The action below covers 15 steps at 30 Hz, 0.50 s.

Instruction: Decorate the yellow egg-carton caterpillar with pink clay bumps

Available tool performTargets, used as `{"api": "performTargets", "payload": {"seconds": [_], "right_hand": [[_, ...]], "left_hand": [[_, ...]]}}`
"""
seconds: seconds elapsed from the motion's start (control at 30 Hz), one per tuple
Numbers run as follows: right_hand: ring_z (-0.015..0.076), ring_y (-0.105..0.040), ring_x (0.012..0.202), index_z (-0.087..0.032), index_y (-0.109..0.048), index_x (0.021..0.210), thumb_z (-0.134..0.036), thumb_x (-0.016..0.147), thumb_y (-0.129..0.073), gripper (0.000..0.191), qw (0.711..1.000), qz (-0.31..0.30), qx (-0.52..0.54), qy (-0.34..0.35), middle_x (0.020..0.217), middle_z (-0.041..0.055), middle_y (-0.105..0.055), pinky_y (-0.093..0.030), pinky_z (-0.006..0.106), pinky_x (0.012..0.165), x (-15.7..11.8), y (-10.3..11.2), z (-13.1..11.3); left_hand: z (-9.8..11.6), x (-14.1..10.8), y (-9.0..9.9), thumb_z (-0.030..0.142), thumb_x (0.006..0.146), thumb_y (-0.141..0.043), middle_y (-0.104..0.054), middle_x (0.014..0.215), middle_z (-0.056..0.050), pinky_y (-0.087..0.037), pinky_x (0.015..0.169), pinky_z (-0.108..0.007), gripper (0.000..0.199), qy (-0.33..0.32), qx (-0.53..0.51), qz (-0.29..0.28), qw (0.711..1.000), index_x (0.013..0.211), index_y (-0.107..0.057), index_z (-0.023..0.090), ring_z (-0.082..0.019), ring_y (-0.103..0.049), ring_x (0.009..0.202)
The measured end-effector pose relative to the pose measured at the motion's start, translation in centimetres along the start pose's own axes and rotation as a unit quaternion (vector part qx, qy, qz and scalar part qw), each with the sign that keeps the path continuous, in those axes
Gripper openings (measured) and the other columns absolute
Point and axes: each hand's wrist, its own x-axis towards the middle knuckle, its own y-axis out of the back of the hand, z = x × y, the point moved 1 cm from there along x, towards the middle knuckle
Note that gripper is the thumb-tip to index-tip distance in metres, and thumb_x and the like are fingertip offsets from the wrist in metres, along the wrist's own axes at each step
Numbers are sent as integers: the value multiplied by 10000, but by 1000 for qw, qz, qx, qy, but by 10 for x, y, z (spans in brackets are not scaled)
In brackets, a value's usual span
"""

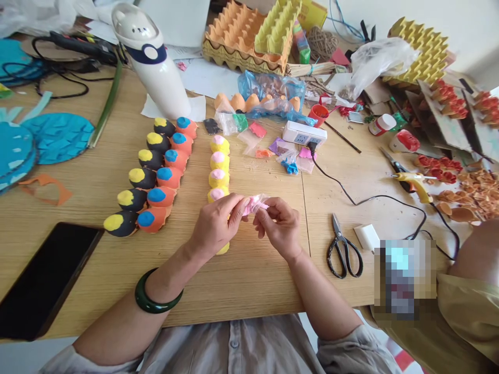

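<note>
From here the hands [214, 226] hide much of the pink scrap [255, 204] and most of a yellow egg-carton cup [223, 249] just below them; off to their right, a pixelated patch [405, 278] blurs everything behind it.

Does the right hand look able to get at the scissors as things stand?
Probably yes: the scissors lie beside the right hand across bare tabletop, though that hand pinches a pink scrap.
</note>
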Motion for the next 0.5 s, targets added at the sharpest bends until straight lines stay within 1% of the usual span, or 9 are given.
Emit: {"api": "performTargets", "payload": {"seconds": [0.07,0.13,0.2,0.23,0.3,0.4,0.43,0.5], "right_hand": [[95,-601,447,-231,-672,927,-367,1006,-674,157,990,38,-104,82,623,-26,-694,-465,201,444,-2,0,1],[95,-605,458,-231,-688,909,-298,997,-682,110,969,71,-181,150,597,-26,-689,-458,206,475,-3,-1,2],[95,-601,450,-234,-690,891,-284,992,-690,113,957,93,-208,177,582,-26,-688,-447,211,474,-3,0,2],[95,-599,447,-235,-687,885,-293,992,-693,121,958,95,-205,176,589,-24,-695,-445,212,467,-3,0,3],[89,-595,439,-238,-678,884,-320,995,-694,138,971,82,-162,153,621,-21,-712,-445,207,445,-2,0,2],[77,-577,411,-237,-668,914,-376,984,-710,162,996,37,-36,77,653,-31,-709,-434,191,392,0,-1,0],[75,-568,397,-235,-664,919,-397,974,-723,181,999,26,13,43,645,-39,-698,-422,185,371,1,-1,-1],[73,-551,368,-233,-655,922,-438,950,-755,229,994,6,109,-29,622,-56,-681,-412,180,344,4,0,-1]], "left_hand": [[1,-1,0,185,1067,-549,-771,691,34,-448,503,-203,241,15,-9,4,1000,848,-647,211,-96,-696,517],[2,-1,-1,173,1056,-560,-773,686,37,-450,491,-199,246,33,-23,3,999,827,-639,213,-94,-698,503],[3,-1,-1,177,1049,-571,-772,668,40,-460,488,-190,261,57,-39,-4,998,795,-619,214,-99,-717,511],[3,-1,-1,182,1047,-576,-771,655,42,-468,491,-184,266,71,-49,-7,996,785,-610,214,-102,-728,517],[2,0,0,188,1044,-582,-765,623,47,-485,502,-172,263,95,-70,-10,993,782,-602,214,-106,-738,517],[-1,0,2,187,1036,-580,-754,588,49,-483,498,-170,260,107,-77,1,991,779,-605,212,-106,-721,488],[-2,0,3,188,1033,-579,-753,586,48,-475,491,-174,263,106,-72,6,992,773,-608,211,-105,-712,478],[-3,0,4,192,1032,-579,-751,587,45,-469,492,-177,265,105,-58,15,993,770,-617,208,-105,-709,478]]}}
